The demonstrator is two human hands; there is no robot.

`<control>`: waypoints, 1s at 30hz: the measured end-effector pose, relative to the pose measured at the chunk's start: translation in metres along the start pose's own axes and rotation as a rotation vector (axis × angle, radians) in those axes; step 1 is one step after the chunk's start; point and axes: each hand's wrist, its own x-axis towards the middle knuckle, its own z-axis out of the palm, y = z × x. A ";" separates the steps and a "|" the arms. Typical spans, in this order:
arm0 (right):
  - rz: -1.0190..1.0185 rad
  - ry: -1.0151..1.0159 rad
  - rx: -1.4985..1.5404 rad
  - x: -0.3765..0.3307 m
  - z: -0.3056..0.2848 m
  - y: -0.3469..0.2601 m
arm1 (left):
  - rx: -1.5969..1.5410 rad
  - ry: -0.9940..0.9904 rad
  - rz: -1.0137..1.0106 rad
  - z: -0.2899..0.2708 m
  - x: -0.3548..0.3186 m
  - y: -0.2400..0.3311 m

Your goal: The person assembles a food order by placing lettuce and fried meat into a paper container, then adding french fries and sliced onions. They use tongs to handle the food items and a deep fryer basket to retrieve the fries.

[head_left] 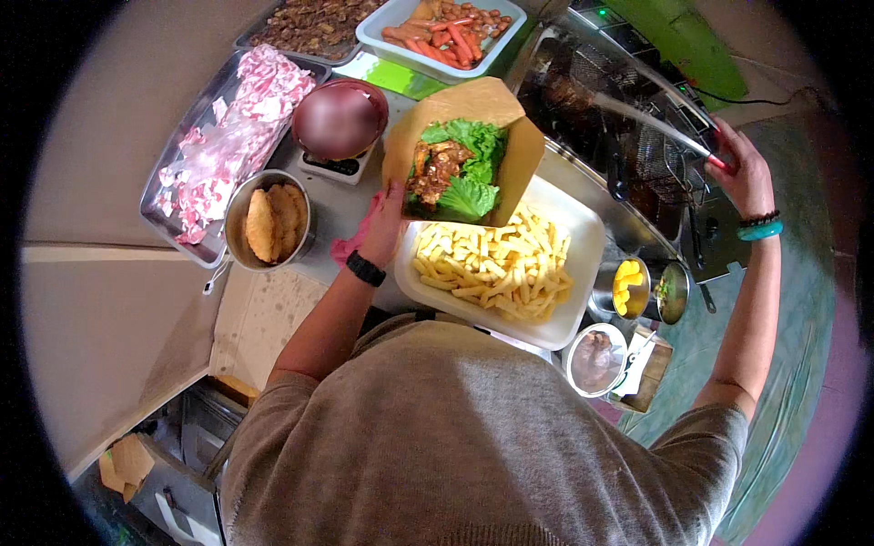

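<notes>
My left hand point(386, 224) grips a brown paper food box point(521, 156) by its near left side, tilted above a tray of fries. Inside the box lie green lettuce point(475, 146) and browned, sauced meat point(439, 171). A pink cloth point(344, 247) shows beside that hand. My right hand point(745, 171), out to the far right, is closed on the red handle end of metal tongs point(657, 126). The tongs point left over the dark fryer point(569, 86) and its wire baskets. Their far tips are blurred.
The white tray point(590, 238) of fries stands in front of me. Leftward are a steel pot point(300, 218) of breaded pieces, a bowl point(382, 114) on a scale point(339, 169) and sliced meat point(238, 123). A sausage tray point(362, 35) stands behind; small tubs point(623, 364) sit at right.
</notes>
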 end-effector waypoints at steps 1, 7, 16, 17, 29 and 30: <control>0.097 0.009 0.085 -0.012 -0.003 0.029 | 0.018 -0.052 -0.006 0.016 0.002 0.006; 0.343 -0.362 -0.070 0.018 0.041 0.109 | -0.032 0.003 0.054 0.055 -0.022 0.036; 0.089 -0.650 -0.499 0.109 0.060 0.122 | 0.448 -0.038 0.178 0.014 -0.006 0.015; 0.070 -0.669 -0.512 0.111 0.058 0.124 | 0.607 -0.041 0.236 0.020 -0.013 0.020; 0.125 -0.841 -0.420 0.153 0.068 0.113 | 1.432 -0.051 0.539 0.028 -0.028 0.030; -0.011 -0.761 -0.478 0.151 0.069 0.116 | 1.370 -0.055 0.552 0.026 -0.027 0.027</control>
